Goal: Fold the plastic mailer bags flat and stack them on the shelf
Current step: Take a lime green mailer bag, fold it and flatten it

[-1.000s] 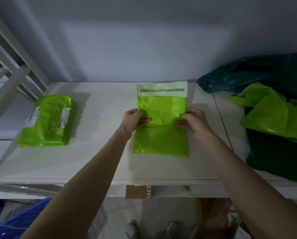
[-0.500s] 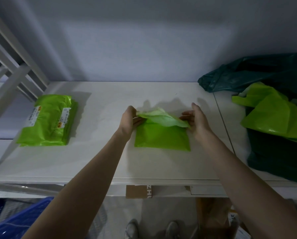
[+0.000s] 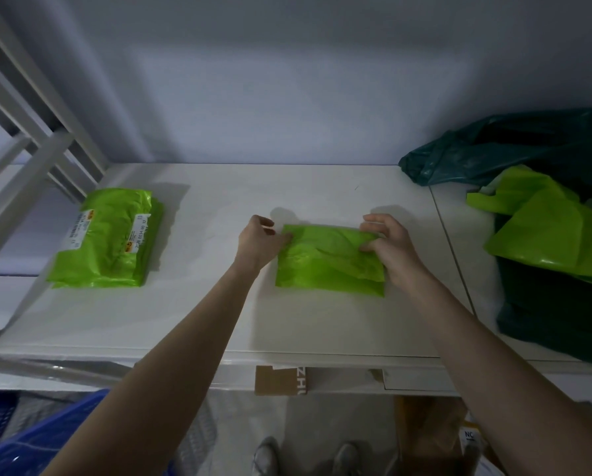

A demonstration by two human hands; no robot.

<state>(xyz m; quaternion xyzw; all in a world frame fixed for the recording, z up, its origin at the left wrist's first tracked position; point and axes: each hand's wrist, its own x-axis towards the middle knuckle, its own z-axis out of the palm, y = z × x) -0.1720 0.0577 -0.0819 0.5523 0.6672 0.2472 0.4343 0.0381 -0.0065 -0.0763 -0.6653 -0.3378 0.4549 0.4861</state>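
Observation:
A bright green mailer bag (image 3: 325,262) lies folded in half on the white shelf (image 3: 219,310), in the middle. My left hand (image 3: 258,240) is at its upper left corner, thumb touching the edge and fingers loosely curled off the bag. My right hand (image 3: 394,245) grips the upper right corner, with the thumb on top and the fingers curled over the far edge. A stack of folded green mailers (image 3: 109,238) with white labels sits at the left of the shelf.
Loose green mailers (image 3: 545,228) spill from a dark green plastic sack (image 3: 528,149) at the right. White frame bars (image 3: 30,159) rise at the left. Below the shelf edge are a blue crate (image 3: 30,441) and a cardboard box (image 3: 281,379).
Both hands brought the bag's far half with the white flap over toward me. The bag went from lying full length to folded in half and pressed flat.

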